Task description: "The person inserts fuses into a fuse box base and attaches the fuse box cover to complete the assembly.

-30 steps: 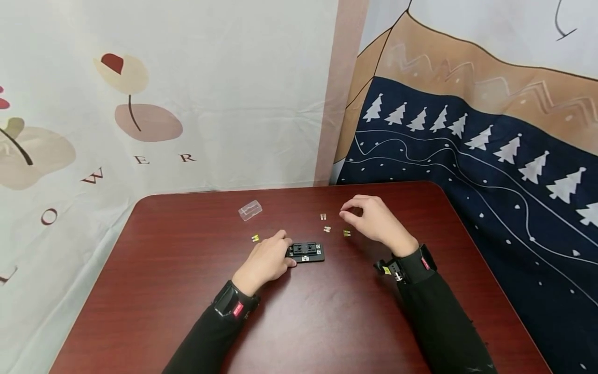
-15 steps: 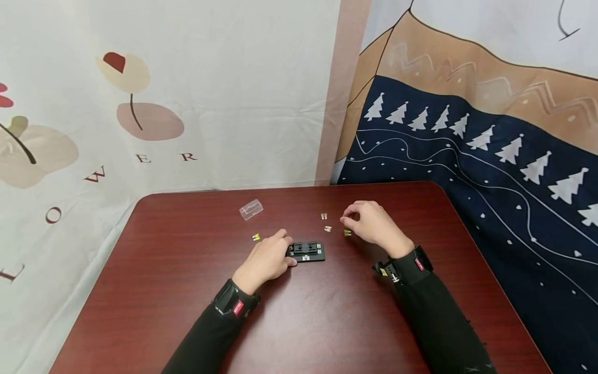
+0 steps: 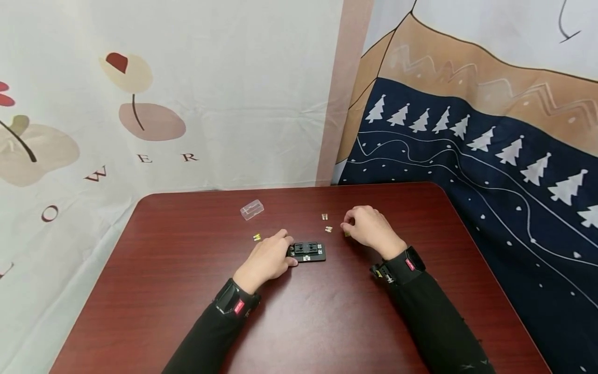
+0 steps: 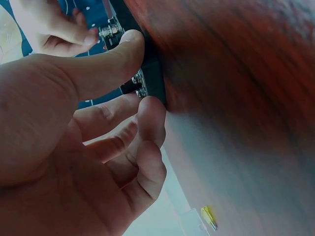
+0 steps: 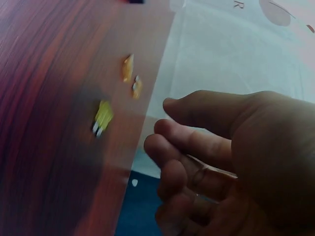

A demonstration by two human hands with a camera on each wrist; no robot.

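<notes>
A black fuse block [image 3: 307, 251] with metal terminals lies on the table. My left hand [image 3: 264, 261] grips its left end; in the left wrist view the thumb lies over the block's black base [image 4: 156, 81] and the fingers are at its end. My right hand [image 3: 371, 228] hovers by a yellow blade fuse [image 5: 103, 117] on the table, partly hidden in the head view. In the right wrist view its fingers are loosely bent, with nothing between thumb and index finger. Two pale orange fuses [image 3: 324, 216] [image 5: 137, 87] lie left of this hand.
Beyond the left hand lies another yellow fuse [image 3: 257, 237]. A clear plastic cover [image 3: 252, 210] rests near the back edge of the reddish-brown table [image 3: 196, 228]. Printed cloths [image 3: 243, 93] hang behind the table.
My right hand has come down and towards me, over the yellow fuse, now partly covering it in the head view. The left hand and the fuse block have stayed in place.
</notes>
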